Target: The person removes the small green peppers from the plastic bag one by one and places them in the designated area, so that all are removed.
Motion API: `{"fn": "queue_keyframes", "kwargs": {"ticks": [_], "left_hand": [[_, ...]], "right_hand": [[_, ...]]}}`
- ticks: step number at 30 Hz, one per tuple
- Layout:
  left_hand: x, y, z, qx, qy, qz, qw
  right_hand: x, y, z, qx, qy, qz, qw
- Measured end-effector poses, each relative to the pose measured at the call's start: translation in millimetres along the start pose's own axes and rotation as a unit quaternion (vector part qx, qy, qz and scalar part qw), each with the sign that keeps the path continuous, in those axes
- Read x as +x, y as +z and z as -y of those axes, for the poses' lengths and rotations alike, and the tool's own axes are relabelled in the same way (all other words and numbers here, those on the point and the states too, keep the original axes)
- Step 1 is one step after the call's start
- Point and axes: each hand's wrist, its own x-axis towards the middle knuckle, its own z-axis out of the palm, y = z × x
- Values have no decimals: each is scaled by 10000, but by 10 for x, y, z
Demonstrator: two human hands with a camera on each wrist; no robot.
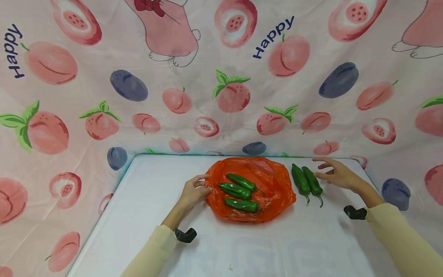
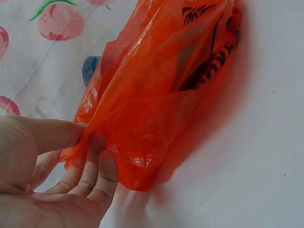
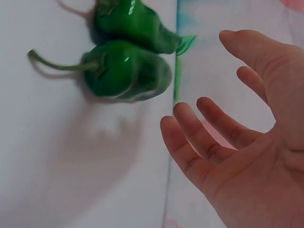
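An orange-red plastic bag (image 1: 277, 177) lies spread on the white table, with three green peppers (image 1: 238, 191) on it. My left hand (image 1: 193, 192) pinches the bag's left edge between thumb and fingers; the left wrist view shows the thin plastic (image 2: 137, 128) gathered there, with dark print on it. Right of the bag, two more green peppers (image 1: 301, 181) lie side by side, stems toward me. Beside them on the right is my right hand (image 1: 337, 175), fingers spread and holding nothing. In the right wrist view its fingertips (image 3: 172, 128) are apart from the nearer pepper (image 3: 126, 71).
The white table (image 1: 145, 215) reaches back to a hanging cloth (image 1: 194, 127) printed with peaches and blue fruit. A black wrist device (image 1: 185, 235) is on the left forearm, and another black device (image 1: 355, 212) is on the right one.
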Motion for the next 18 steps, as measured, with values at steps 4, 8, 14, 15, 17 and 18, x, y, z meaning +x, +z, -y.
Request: {"fn": "queue_keyframes", "kwargs": {"ticks": [4, 8, 14, 15, 17, 18], "left_hand": [[-2, 1, 0, -9, 4, 4, 10000], [-1, -2, 2, -6, -19, 8, 10000], [-11, 2, -16, 29, -49, -18, 10000], [-13, 4, -19, 30, -41, -23, 10000], [-12, 8, -24, -1, -31, -24, 10000], [-13, 9, -26, -3, -23, -23, 10000]], "right_hand": [[20, -10, 99, -252, -103, -238, 9993], [27, -15, 227, -322, -356, -382, 9981], [66, -12, 468, -327, -762, -464, 9955], [74, -12, 512, -330, -833, -461, 9949], [95, -4, 593, -337, -948, -437, 9940], [107, 1, 636, -324, -994, -418, 9936]]}}
